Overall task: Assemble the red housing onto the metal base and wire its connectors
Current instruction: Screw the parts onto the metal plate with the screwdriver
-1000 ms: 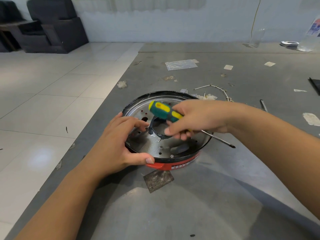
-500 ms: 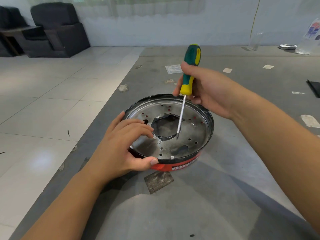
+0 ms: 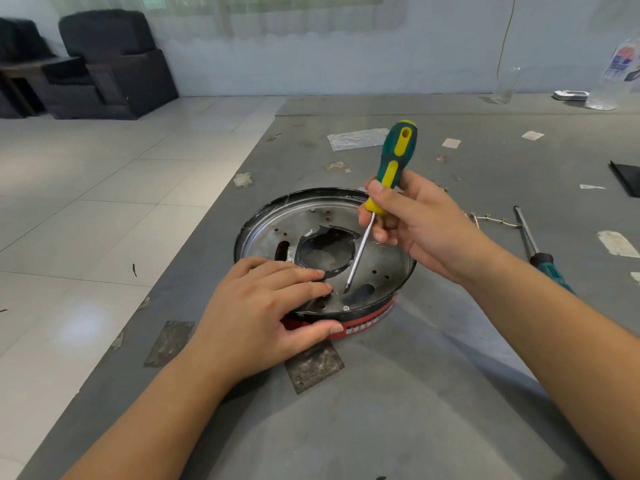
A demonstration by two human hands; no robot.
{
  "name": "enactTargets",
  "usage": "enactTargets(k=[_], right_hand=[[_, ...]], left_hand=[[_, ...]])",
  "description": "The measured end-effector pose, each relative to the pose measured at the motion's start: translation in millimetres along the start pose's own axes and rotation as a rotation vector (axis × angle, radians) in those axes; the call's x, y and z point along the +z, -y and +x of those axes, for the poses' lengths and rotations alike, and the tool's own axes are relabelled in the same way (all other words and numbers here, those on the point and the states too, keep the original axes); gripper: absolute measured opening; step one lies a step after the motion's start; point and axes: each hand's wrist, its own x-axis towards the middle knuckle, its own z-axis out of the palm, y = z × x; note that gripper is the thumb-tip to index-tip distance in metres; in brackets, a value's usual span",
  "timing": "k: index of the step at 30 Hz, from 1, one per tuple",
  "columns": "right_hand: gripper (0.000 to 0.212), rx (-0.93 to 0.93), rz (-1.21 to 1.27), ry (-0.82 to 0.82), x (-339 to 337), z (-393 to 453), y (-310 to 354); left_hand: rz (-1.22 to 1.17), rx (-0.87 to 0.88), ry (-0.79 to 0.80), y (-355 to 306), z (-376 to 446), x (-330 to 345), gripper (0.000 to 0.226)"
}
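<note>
A round metal base point(image 3: 381, 258) with a large centre hole and several small holes lies face up on the grey table, seated on the red housing point(image 3: 367, 323), whose rim shows at the near side. My left hand point(image 3: 263, 313) lies over the near left edge, fingers flat on the plate and thumb against the red rim. My right hand point(image 3: 412, 220) grips a green and yellow screwdriver point(image 3: 391, 171) nearly upright; its tip touches the plate near my left fingertips.
A second screwdriver point(image 3: 540, 254) lies on the table to the right, beside a bent wire piece point(image 3: 491, 220). Tape patches point(image 3: 313, 365) and paper scraps dot the table. The table's left edge drops to a tiled floor; black armchairs point(image 3: 110, 64) stand far left.
The screwdriver went from lying sideways in my right hand to upright, and its tip came down to the plate's near side. My left hand slid further over the plate.
</note>
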Motion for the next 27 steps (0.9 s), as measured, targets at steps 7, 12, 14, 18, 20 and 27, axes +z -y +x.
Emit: enactTargets(k=[7, 12, 14, 18, 20, 27], right_hand=[[0.014, -0.099, -0.068, 0.059, 1.4, -5.7, -5.6], [0.011, -0.102, -0.083, 0.077, 2.1, -6.6, -5.1], [0.012, -0.099, -0.082, 0.082, 2.2, -6.9, -5.4], [0.014, -0.093, -0.107, 0.095, 2.5, -7.6, -4.8], [0.013, -0.093, -0.122, 0.097, 2.5, -8.3, -3.5], [0.011, -0.184, -0.179, 0.144, 8.5, -13.0, 4.9]], left_hand=[[0.007, -0.006, 0.037, -0.6, 0.3, -1.6, 0.049], [-0.002, -0.015, 0.025, -1.0, 0.4, -0.5, 0.048], [-0.002, -0.016, 0.03, -1.0, 0.3, -0.4, 0.048], [0.002, -0.018, 0.042, -0.7, -0.1, -1.1, 0.048], [0.003, -0.017, 0.049, -1.0, 0.2, -1.5, 0.049], [0.015, -0.028, 0.099, -1.7, 1.7, -4.4, 0.055]])
